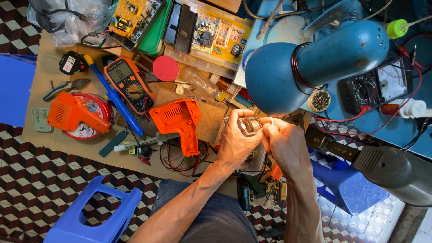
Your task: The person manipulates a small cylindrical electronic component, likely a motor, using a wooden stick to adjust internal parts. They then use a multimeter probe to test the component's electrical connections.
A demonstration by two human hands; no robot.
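The metal part [249,125] lies crosswise between both hands; left fingers [241,127] wrap it, right fingers [269,130] pinch a thin wire [272,120].

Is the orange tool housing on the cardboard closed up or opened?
Opened: the orange housing half lies flat, hollow inside facing up, apart from both hands.

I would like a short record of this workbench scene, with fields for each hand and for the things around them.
Left hand: left hand in a shut grip on a small metal part
Right hand: right hand pinches a thin white wire at that part
Above hands: blue desk lamp
Left of hands: orange tool housing, orange multimeter, blue-handled screwdriver
Right side: analog meter
Floor: blue plastic stool
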